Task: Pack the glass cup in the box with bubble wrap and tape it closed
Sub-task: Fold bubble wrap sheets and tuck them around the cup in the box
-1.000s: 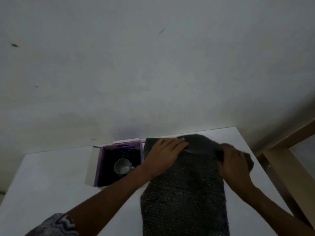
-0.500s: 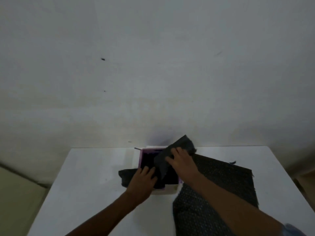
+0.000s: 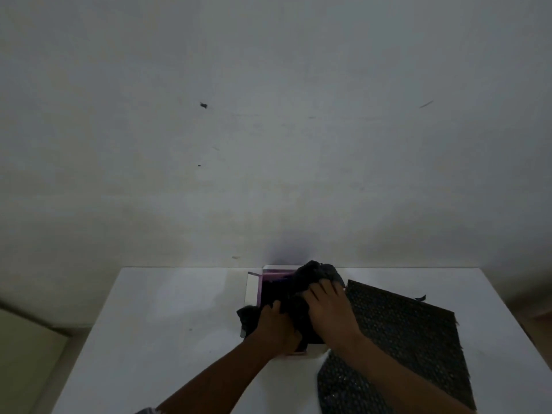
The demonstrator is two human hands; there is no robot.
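Observation:
A small box (image 3: 254,289) with white outer walls and a purple inside stands open at the far middle of the white table (image 3: 167,324). A dark piece of bubble wrap (image 3: 316,271) is bunched over the box's opening. My left hand (image 3: 276,325) grips its near left part, and my right hand (image 3: 327,306) presses and holds it from the right. The glass cup is hidden under the wrap and my hands.
A large dark sheet of bubble wrap (image 3: 403,339) lies flat on the table to the right of the box, reaching the near edge. A pale wall (image 3: 268,130) rises right behind the table. The table's left side is bare.
My hands lifted a piece of bubble wrap off the sheet, carried it left over the box and bunched it down into the opening. The cup, seen earlier inside the box, is now covered.

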